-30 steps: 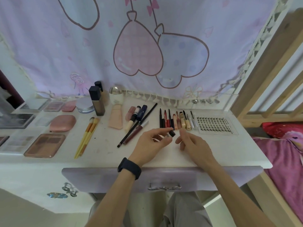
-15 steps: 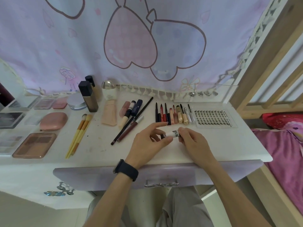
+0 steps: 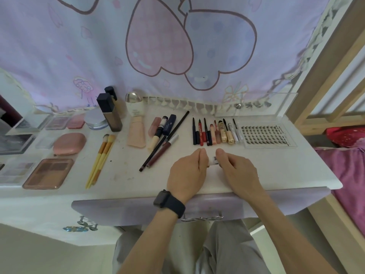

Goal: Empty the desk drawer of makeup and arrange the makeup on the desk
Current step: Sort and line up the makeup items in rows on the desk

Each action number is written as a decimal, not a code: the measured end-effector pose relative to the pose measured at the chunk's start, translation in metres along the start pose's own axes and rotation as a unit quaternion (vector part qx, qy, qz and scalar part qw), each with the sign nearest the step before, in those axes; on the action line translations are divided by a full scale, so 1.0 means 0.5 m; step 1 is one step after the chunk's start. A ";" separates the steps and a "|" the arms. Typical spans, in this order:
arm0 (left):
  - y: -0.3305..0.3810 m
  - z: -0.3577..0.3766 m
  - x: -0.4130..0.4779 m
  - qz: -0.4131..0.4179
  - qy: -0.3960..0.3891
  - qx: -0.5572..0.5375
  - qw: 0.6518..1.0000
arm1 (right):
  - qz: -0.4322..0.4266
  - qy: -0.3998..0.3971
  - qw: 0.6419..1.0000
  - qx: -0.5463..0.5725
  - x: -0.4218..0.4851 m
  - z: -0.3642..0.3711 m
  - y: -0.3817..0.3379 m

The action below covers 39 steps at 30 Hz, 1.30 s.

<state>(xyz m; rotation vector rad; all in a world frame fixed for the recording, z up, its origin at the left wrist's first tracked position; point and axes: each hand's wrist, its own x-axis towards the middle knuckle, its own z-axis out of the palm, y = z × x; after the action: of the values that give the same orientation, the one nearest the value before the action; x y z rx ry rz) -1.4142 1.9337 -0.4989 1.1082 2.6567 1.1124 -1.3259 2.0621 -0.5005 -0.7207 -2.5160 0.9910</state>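
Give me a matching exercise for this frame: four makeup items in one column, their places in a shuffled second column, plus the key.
1. pink rounded plastic compact
2. clear flat tray of false lashes
3. small white tube
4. pair of yellow-handled brushes

A. pinched between left hand and right hand
B. right end of the white desk
C. just behind the brown rectangular palette
D. between that palette and the beige squeeze tube

Pairs: 1-C, 2-B, 3-A, 4-D
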 end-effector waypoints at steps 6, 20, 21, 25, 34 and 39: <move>-0.001 0.000 0.011 -0.058 0.015 -0.002 0.998 | -0.025 -0.033 0.999 0.030 -0.010 -0.006 0.001; -0.001 0.007 0.011 -0.055 0.033 0.004 0.998 | -0.026 -0.052 0.985 0.161 -0.007 -0.031 0.005; -0.001 0.007 0.011 -0.057 0.037 -0.005 0.998 | -0.024 -0.050 0.985 0.164 -0.007 -0.033 0.002; 0.000 0.006 0.008 -0.054 0.043 -0.003 0.998 | -0.015 -0.060 0.991 0.117 -0.009 -0.020 -0.004; 0.001 0.009 0.009 -0.056 0.046 0.000 0.997 | -0.022 -0.056 0.986 0.158 -0.008 -0.029 0.000; 0.000 0.010 0.007 -0.054 0.047 0.014 0.997 | -0.032 -0.064 0.987 0.146 -0.007 -0.027 0.008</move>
<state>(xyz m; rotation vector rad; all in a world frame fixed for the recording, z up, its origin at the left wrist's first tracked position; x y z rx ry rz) -1.4152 1.9392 -0.5018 0.9255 2.7744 1.1362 -1.3154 2.0698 -0.4947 -0.5003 -2.4065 1.3845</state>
